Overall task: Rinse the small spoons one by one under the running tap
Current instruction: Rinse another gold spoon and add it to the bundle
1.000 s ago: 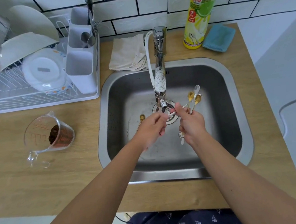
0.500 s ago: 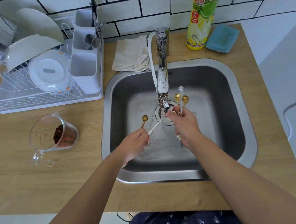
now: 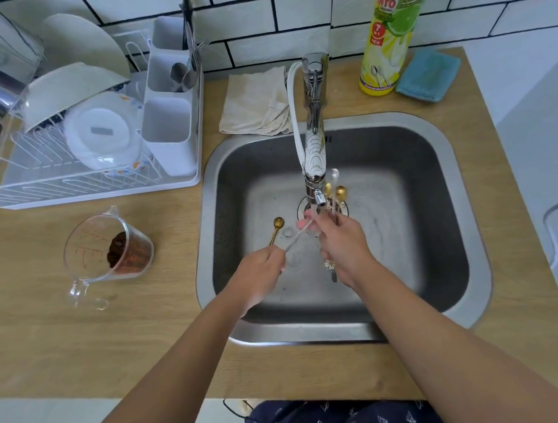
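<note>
the left hand pinches a white spoon by its handle under the tap, the right hand clutches a spoon bundle, a gold spoon lies apart on the sink floor left of the drain.

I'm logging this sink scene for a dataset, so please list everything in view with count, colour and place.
white spoon: 1, white, under the tap, held in both hands
spoon bunch: several, gold and white, in right hand
gold spoon: 1, gold, sink floor
tap: 1, chrome
sink: 1, steel
measuring cup: 1, clear, counter left
dish rack: 1, white, far left
cloth: 1, beige, behind sink
detergent bottle: 1, yellow
sponge cloth: 1, blue
left hand: grips white spoon
right hand: grips spoon bunch
</note>
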The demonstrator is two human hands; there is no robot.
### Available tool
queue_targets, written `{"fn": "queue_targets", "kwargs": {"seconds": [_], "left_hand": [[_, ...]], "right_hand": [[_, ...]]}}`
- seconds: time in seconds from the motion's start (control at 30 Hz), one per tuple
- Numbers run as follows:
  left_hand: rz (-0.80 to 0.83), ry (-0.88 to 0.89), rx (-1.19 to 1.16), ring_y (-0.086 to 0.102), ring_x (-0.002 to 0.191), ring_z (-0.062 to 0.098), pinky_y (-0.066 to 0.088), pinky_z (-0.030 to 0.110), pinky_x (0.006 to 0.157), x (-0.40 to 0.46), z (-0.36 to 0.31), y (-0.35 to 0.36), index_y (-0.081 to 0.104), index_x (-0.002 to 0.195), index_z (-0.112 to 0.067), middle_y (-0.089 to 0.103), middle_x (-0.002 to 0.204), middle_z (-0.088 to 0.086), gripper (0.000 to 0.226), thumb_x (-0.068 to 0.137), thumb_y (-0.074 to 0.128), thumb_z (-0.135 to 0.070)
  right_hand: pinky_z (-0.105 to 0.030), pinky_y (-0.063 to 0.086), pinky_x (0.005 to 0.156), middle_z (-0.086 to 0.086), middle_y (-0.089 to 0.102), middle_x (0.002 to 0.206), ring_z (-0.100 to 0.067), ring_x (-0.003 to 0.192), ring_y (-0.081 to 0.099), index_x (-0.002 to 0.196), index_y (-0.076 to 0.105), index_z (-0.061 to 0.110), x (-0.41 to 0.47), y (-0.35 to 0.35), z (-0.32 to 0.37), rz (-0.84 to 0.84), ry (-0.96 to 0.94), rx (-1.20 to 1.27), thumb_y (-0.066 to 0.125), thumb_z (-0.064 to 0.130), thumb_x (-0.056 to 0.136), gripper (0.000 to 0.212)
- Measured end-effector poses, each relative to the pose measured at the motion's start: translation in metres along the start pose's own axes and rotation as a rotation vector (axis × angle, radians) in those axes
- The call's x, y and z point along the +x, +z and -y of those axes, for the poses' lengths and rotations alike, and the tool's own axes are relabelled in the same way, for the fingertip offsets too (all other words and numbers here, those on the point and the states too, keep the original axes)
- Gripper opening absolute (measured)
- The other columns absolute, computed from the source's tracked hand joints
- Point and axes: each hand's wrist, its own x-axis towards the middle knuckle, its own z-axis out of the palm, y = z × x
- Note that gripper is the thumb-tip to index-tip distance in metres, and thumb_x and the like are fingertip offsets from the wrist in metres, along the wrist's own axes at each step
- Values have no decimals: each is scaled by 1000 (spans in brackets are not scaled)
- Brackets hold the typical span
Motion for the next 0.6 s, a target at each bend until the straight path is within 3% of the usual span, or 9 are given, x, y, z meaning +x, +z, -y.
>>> {"fn": "queue_targets", "kwargs": {"seconds": [0.07, 0.17, 0.3, 0.37, 0.5, 0.6], "left_hand": [[54, -4, -98, 48, 67, 15, 40, 31, 66, -1, 2, 1, 62, 89, -12, 54, 74, 3, 38, 106, 32, -29], [125, 0, -255, 43, 58, 11, 36, 26, 57, -1, 7, 3, 64, 99, -7, 52, 67, -1, 38, 109, 35, -28], [190, 92, -410, 38, 50, 11, 29, 25, 49, 2, -4, 16, 61, 100, -5, 59, 67, 2, 29, 109, 40, -22], [166, 100, -336, 43, 48, 12, 34, 24, 49, 7, -11, 25, 63, 95, -9, 66, 69, 4, 29, 108, 43, -26], [112, 61, -57, 60, 50, 9, 44, 28, 59, 18, -12, 29, 67, 88, -13, 75, 72, -1, 47, 102, 46, -53], [26, 40, 145, 64, 68, 11, 50, 31, 72, 37, -3, 18, 64, 97, -16, 73, 82, -1, 53, 101, 37, -61]], "right_hand": [[-19, 32, 39, 8, 76, 71, -1, 38, 39, 88, 72, 19, 5, -5, 4, -48, 4, 129, 59, 37, 105, 27], [-19, 28, 40, 10, 74, 68, -3, 38, 30, 93, 69, 19, 8, -13, 11, -25, 16, 209, 60, 34, 104, 21], [-18, 29, 39, 0, 80, 85, -2, 41, 35, 100, 69, 15, 3, -11, 12, 86, 55, 145, 57, 31, 106, 21], [-17, 29, 39, -1, 79, 84, -1, 41, 42, 100, 66, 13, 2, -8, 15, 118, 61, 136, 51, 33, 109, 27], [-24, 32, 51, 2, 66, 80, -8, 56, 36, 81, 55, 17, 9, -17, 22, 9, 14, 3, 42, 41, 111, 40], [-29, 39, 58, -3, 56, 84, -13, 61, 40, 76, 53, 16, 16, -32, 25, -87, -5, 8, 42, 41, 111, 44]]}}
